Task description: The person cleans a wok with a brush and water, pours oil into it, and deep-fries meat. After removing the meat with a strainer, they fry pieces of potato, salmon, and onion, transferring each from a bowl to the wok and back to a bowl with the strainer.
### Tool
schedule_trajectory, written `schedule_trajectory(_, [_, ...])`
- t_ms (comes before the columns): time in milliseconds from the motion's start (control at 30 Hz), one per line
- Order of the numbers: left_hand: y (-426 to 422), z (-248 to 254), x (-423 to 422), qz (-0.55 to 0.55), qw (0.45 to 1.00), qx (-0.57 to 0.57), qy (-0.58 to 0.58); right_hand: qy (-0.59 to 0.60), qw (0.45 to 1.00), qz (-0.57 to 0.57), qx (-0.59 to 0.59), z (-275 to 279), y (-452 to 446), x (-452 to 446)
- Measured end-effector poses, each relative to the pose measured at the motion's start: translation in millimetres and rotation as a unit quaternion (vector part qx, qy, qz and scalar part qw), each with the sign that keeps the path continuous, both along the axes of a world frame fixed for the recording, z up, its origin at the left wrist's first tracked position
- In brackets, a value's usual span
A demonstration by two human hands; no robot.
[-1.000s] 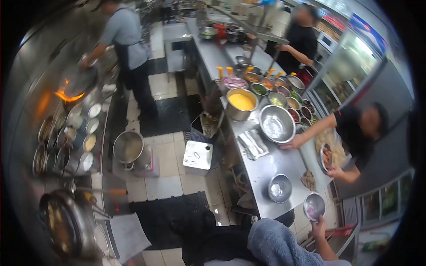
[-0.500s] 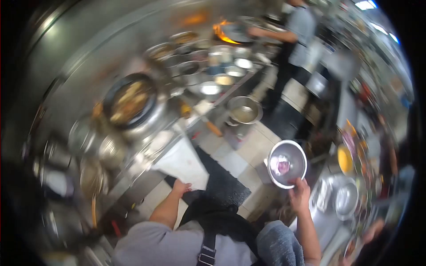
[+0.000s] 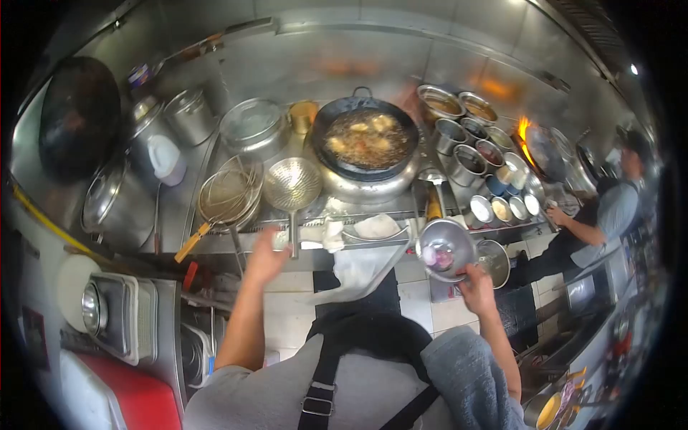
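My right hand (image 3: 474,285) grips the rim of a metal bowl (image 3: 462,244), tilted, with a few purplish pieces in the bottom. My left hand (image 3: 265,259) is blurred, but its fingers look apart and nothing shows in them. It is just left of the handle of a perforated skimmer (image 3: 292,183), and I cannot tell whether they touch. A thin white sheet (image 3: 358,276), cloth or plastic, hangs from the counter's front edge. Ahead, a black wok (image 3: 322,118) holds bubbling oil with golden pieces frying.
Left of the skimmer, a wire strainer (image 3: 231,192) rests on a pot. Several seasoning containers (image 3: 467,165) stand at the right. A flame (image 3: 525,140) rises at another wok, where a co-worker (image 3: 609,215) stands. A red-lidded box (image 3: 136,390) is at lower left.
My view has swung round to face the stove. My left hand has let go of the white sheet and moved up toward the skimmer handle. The bowl stays in my right hand, now over the counter edge.
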State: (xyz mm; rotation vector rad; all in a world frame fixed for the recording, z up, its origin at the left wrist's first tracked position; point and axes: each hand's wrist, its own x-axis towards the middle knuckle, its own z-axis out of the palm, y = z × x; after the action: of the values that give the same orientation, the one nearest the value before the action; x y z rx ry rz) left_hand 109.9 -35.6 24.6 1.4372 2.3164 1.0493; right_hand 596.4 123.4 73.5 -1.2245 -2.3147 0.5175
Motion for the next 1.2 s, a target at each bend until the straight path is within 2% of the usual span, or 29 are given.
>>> schedule_trajectory(33, [-8,15,-27,0.057,0.997,0.033,0.025,0.005,1.0,0.01,0.017,-3,10,-2])
schedule_trajectory(100, [-26,9,-94,0.195,0.976,0.022,0.092,0.04,0.999,-0.026,-0.011,-13,29,-6])
schedule_trajectory(167, [-52,-17,-174,0.274,0.948,-0.04,0.156,0.036,0.998,-0.039,-0.021,-17,45,-11])
schedule_trajectory(233, [-73,-40,-222,0.402,0.891,-0.128,0.167,0.032,0.997,-0.064,-0.026,-13,58,-19])
schedule_trajectory(300, [-91,-62,-246,0.387,0.863,-0.254,0.204,-0.031,0.998,-0.043,0.015,-1,72,-20])
schedule_trajectory(367, [-92,-47,-233,0.335,0.844,-0.404,0.111,-0.073,0.996,-0.009,0.059,19,90,-25])
schedule_trajectory(467, [-102,-112,-279,0.27,0.868,-0.381,0.166,-0.121,0.99,-0.036,0.063,61,121,-41])
schedule_trajectory(533, [-108,-153,-301,0.105,0.938,-0.326,-0.044,-0.117,0.991,-0.046,0.049,73,147,-50])
schedule_trajectory(567, [-104,-140,-262,0.12,0.966,-0.227,0.008,-0.118,0.991,-0.051,0.043,72,165,-55])
schedule_trajectory(600, [-97,-149,-244,0.141,0.931,-0.18,-0.283,-0.117,0.991,-0.053,0.041,70,179,-60])
schedule_trajectory(633, [-91,-134,-207,0.178,0.894,-0.122,-0.392,-0.111,0.991,-0.05,0.052,66,187,-65])
schedule_trajectory(667, [-88,-158,-205,0.165,0.849,-0.072,-0.497,-0.088,0.994,-0.045,0.054,60,195,-72])
schedule_trajectory(700, [-71,-108,-155,0.204,0.802,-0.036,-0.56,-0.066,0.995,-0.04,0.055,53,203,-78])
schedule_trajectory(767, [-60,-128,-141,0.177,0.76,0.105,-0.617,-0.081,0.995,-0.044,0.047,46,204,-92])
schedule_trajectory(900, [-57,-87,-113,0.167,0.785,0.161,-0.574,-0.09,0.996,-0.02,0.023,44,198,-95])
schedule_trajectory(967, [-49,-37,-81,0.184,0.85,0.14,-0.474,-0.112,0.993,-0.012,0.034,45,200,-85])
schedule_trajectory(1100, [3,33,-33,0.044,0.864,0.189,-0.464,-0.222,0.974,0.007,0.045,61,222,-68])
schedule_trajectory(1200, [62,58,13,0.023,0.858,0.158,-0.488,-0.288,0.954,0.024,0.083,101,232,-82])
